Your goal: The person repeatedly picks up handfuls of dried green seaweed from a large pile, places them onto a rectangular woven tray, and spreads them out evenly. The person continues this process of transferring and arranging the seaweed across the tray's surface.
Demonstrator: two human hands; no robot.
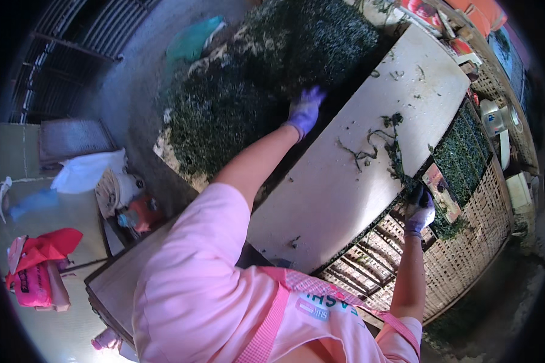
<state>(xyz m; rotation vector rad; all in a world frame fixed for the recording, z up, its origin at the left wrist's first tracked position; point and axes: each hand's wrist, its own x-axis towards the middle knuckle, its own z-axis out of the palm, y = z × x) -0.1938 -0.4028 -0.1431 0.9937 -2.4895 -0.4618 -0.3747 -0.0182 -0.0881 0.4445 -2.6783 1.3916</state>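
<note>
My left hand (306,111), in a purple glove, reaches over the edge of a large heap of dark green, stringy leaves (218,109). Its fingers are spread and slightly blurred, with nothing visible in them. Between my hands slopes a long pale board (339,175), with a few wet green strands (393,151) lying on it. At the board's right edge is my gloved right hand (420,212), its dark-stained fingers bent together beside a short wooden strip (441,190). Whatever they grip is hidden. More green leaves (460,160) lie just beyond the strip.
A woven bamboo tray (466,248) lies under the strip at the right. To the left are a red-and-pink bag (36,278), a white sack (91,172) and a red container (144,213). A teal sack (194,39) lies behind the heap.
</note>
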